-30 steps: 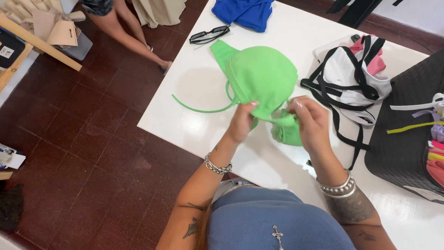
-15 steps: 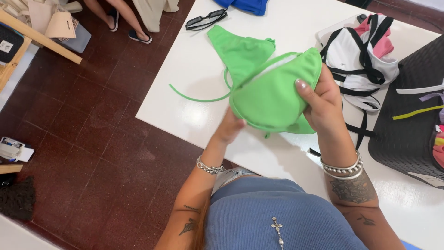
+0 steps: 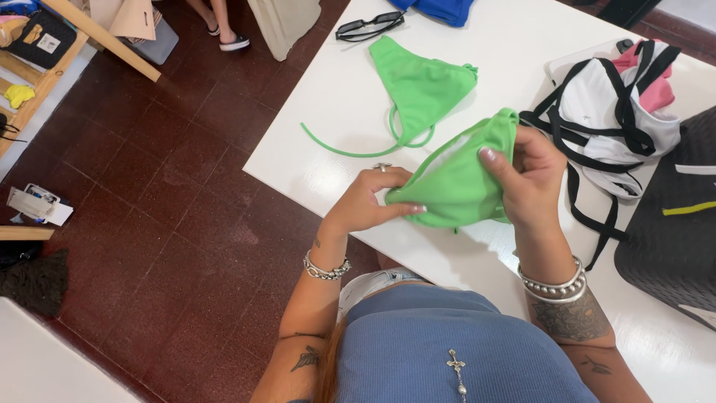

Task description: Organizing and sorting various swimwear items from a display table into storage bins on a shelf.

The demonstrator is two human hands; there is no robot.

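1. Step in hand, as a judgement: a green swimwear piece [image 3: 455,183] is being handled, either turned or folded, above the white surface [image 3: 514,67]. The piece is lifted off the surface near its front edge, between both hands.
2. Left hand [image 3: 369,201]: the grip is clenched on the lower left corner of the green piece, thumb on top and fingers under the fabric. A ring shows on one finger, and a chain bracelet [image 3: 326,267] sits on the wrist.
3. Right hand [image 3: 526,179]: the grip is clenched on the right side of the piece, bunching the fabric, with the thumb laid over the front face. Bead bracelets [image 3: 553,282] sit on the wrist.
4. Second green piece [image 3: 418,82]: it lies flat on the surface at 11 o'clock from the held piece, apart from it, with its strings [image 3: 350,149] trailing toward the surface's left edge.
5. Surroundings: sunglasses [image 3: 369,25] lie at 11 o'clock beyond the flat piece. A white, black and pink garment pile [image 3: 619,104] lies at 2 o'clock, just beside the right hand. A dark woven basket [image 3: 675,224] stands at 3 o'clock.
6. Next move, as a judgement: both grips need to stay firm on the thin, stretchy fabric, and the edges need aligning before the piece is set down in the free area near the flat piece.
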